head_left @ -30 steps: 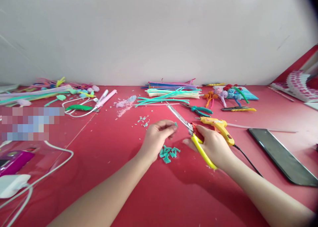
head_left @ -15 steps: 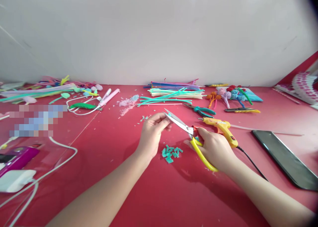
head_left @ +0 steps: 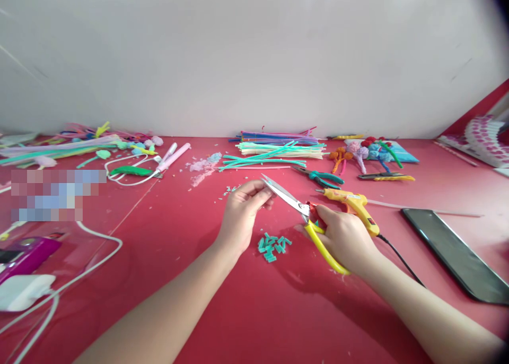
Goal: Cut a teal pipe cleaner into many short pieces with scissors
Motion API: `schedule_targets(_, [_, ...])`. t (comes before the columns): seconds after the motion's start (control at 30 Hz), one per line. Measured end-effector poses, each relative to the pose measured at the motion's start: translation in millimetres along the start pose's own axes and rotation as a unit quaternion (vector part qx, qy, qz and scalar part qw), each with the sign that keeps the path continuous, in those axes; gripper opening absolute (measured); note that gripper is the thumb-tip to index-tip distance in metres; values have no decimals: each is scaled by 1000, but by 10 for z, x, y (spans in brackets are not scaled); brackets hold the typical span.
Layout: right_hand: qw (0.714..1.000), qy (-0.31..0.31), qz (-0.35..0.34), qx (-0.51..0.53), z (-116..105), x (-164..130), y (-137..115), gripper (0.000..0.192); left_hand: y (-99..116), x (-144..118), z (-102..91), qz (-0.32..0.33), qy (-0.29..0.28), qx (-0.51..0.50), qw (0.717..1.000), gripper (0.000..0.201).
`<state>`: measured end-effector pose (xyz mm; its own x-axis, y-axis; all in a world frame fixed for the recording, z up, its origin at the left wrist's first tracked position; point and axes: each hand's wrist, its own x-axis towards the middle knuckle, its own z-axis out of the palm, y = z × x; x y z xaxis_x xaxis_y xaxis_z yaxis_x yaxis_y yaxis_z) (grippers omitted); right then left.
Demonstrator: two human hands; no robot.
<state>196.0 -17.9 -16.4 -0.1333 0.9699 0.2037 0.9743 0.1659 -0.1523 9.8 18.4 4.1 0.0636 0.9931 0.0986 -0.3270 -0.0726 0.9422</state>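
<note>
Scissors [head_left: 284,195] with yellow handles are gripped in my right hand [head_left: 344,236], blades pointing up and left and slightly apart. The blade tips reach the fingertips of my left hand [head_left: 242,210], which is closed in a pinch on a small piece of teal pipe cleaner, now mostly hidden by fingers and blades. Below, between both hands, lies a small pile of short teal pipe cleaner pieces [head_left: 273,246] on the red table [head_left: 238,311]. A bit of teal shows near my right fingers.
Behind my hands lie bundles of pipe cleaners [head_left: 278,149] and teal-handled pliers [head_left: 324,179]. A yellow glue gun [head_left: 352,202] and a phone [head_left: 453,252] are to the right. Pink fluff [head_left: 202,167], a pink hair-straightener-like tool [head_left: 173,158] and white cables [head_left: 107,242] are on the left.
The teal bit seen at my left fingertips between the blades no longer shows. Both hands stay in nearly the same place; the view has shifted slightly.
</note>
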Motion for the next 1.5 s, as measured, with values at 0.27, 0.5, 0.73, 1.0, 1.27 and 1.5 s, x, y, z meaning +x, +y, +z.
schedule_targets(0.27, [1000,8,6,-2,2,9,8,42,-4,1,-12,12,-14,5,1000,10])
schedule_targets(0.5, [999,6,22,27,2,24,18,40,4,4,-12,-1,-12,12,1000,10])
schedule_targets(0.73, [985,-32,59,162,-22,68,-12,28,-83,-44,37,-73,-88,72,991,15])
schedule_targets(1.0, [891,-74,74,442,-160,55,-93,13,-129,-130,124,-140,-220,131,956,20])
schedule_targets(1.27, [902,-71,95,414,-149,22,-121,9,-96,-185,167,-123,-220,193,948,17])
schedule_targets(1.5, [937,-68,55,339,-118,25,-94,15,-123,-198,157,-130,-211,210,946,15])
